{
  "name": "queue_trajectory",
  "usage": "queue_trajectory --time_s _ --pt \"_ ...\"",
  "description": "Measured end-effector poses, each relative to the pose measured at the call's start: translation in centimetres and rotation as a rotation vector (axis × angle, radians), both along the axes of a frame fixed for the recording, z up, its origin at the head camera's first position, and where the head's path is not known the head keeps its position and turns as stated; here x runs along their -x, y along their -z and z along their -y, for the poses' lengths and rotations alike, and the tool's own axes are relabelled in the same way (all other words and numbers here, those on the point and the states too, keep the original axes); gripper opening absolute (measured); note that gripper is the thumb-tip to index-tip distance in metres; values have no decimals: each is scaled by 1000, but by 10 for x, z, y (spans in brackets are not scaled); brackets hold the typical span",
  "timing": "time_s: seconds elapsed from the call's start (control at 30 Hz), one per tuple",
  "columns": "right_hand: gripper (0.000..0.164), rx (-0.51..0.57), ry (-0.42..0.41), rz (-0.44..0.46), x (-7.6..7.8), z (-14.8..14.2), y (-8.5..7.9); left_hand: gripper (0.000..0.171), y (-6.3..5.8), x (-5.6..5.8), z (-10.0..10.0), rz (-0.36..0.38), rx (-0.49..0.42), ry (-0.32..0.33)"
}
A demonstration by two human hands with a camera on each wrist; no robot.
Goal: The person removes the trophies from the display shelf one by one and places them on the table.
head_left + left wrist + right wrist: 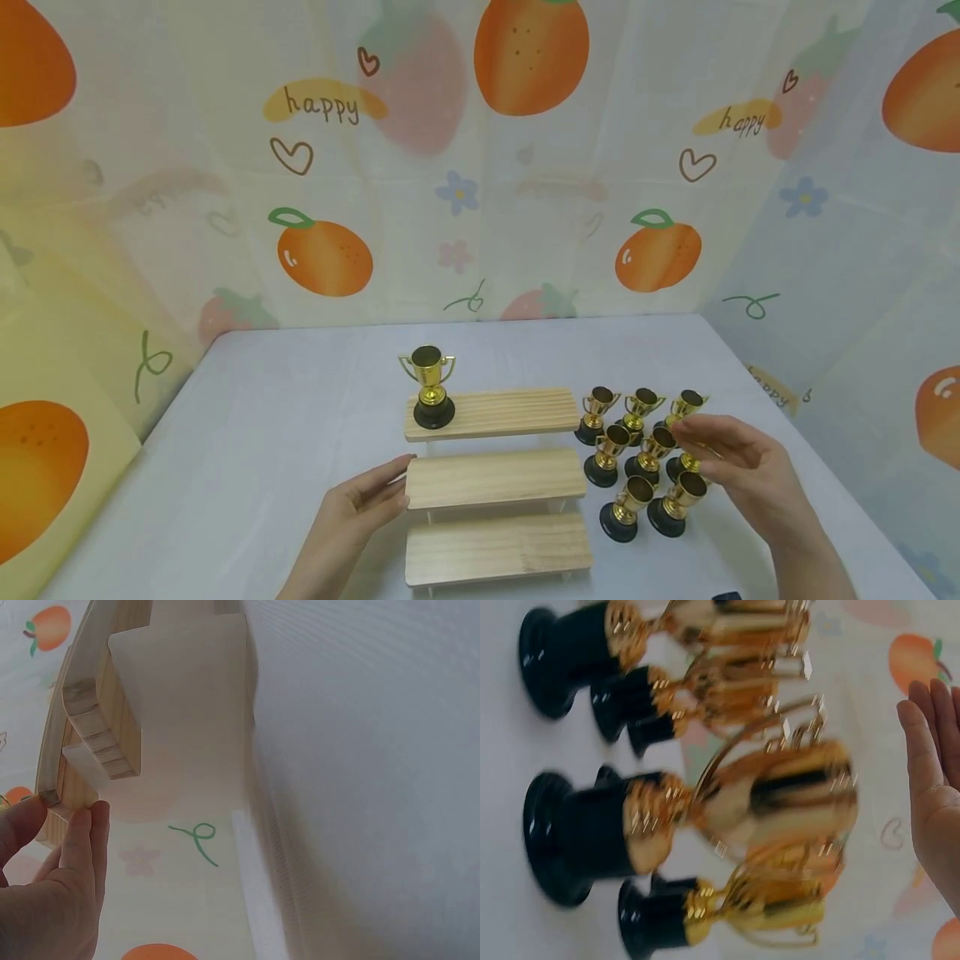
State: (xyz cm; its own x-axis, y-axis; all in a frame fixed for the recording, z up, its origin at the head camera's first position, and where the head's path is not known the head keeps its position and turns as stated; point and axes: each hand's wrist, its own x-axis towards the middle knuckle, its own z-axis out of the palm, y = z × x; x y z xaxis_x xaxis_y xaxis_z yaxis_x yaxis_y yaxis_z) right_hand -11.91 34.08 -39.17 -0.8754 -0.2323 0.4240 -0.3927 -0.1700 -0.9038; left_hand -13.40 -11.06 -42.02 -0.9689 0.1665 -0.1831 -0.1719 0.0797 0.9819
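In the head view a three-tier wooden display stand (495,479) rises in steps on white cloth. My left hand (356,504) holds the left end of its middle board, thumb and fingers at the corners; the left wrist view shows the fingertips (79,821) on that board end. One gold trophy cup (429,375) with a black base stands upright at the left of the top board. My right hand (750,467) hovers with relaxed fingers over the right side of a group of small trophies (630,500), nothing in its grasp. Some trophies are partly hidden behind it.
The trophies stand close together in rows just right of the stand. A fruit-print curtain (487,192) encloses the back and sides of the white table (247,433). A small dark object (726,596) shows at the bottom edge.
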Motion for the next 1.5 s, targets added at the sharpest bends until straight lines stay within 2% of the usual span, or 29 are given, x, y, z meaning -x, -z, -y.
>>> queue_trajectory --time_s 0.17,0.37,0.5,0.6,0.8,0.93,1.2,1.5 --pt "55 -28 -34 -46 1 24 -16 56 0 0 0 -4 0 -2" --pt "52 -124 -2 -99 3 54 -37 56 0 0 0 2 -2 -5" --pt "52 -140 -24 -172 7 72 -49 56 1 0 0 2 0 -7" --pt "50 -148 -31 -176 11 86 -58 56 1 0 0 0 -5 -3" --pt "48 -138 -23 -135 17 113 -70 57 1 0 0 -2 -5 -1" --pt "45 -128 28 -100 24 133 -76 56 0 1 0 -3 -1 -7" --pt "48 -109 72 -25 42 179 -79 55 1 0 0 -8 -9 -14" --pt "46 -74 89 32 57 211 -84 56 0 -1 -1 -16 -2 -12"
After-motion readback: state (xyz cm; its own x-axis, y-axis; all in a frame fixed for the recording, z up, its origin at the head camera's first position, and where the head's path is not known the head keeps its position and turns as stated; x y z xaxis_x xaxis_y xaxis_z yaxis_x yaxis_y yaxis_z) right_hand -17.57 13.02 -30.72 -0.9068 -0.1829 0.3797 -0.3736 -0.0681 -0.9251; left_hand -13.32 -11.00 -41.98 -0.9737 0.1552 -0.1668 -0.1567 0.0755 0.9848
